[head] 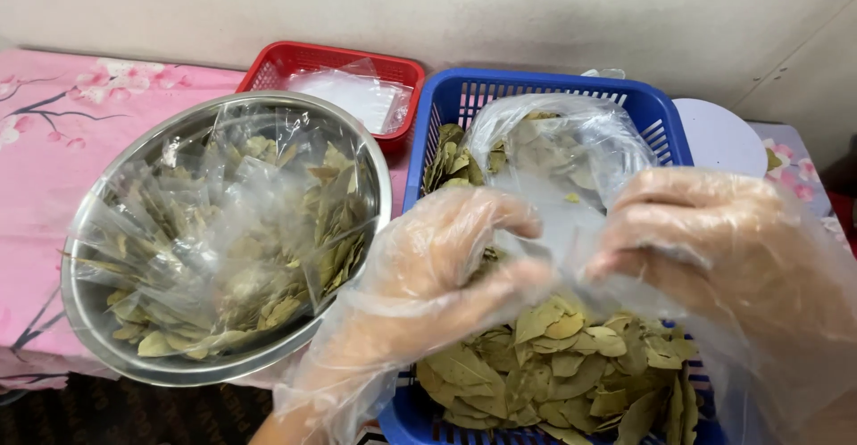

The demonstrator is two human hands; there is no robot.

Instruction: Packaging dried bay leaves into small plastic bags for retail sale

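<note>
The single head-worn view looks steeply down and forward from close above a table edge. The blue basket (665,110) fills the near right, the steel bowl (89,311) the near left, the red basket (295,57) lies farther back, and a pale wall closes the far side.

steel bowl (98,320) crowding the left, red basket (295,57) behind, blue basket (665,115) heaped with leaves (553,365), open tablecloth (54,115) far left

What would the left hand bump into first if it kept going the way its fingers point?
Probably the clear plastic bag that the left hand already pinches; beyond it sits the right hand. Depth is hard to judge.
</note>
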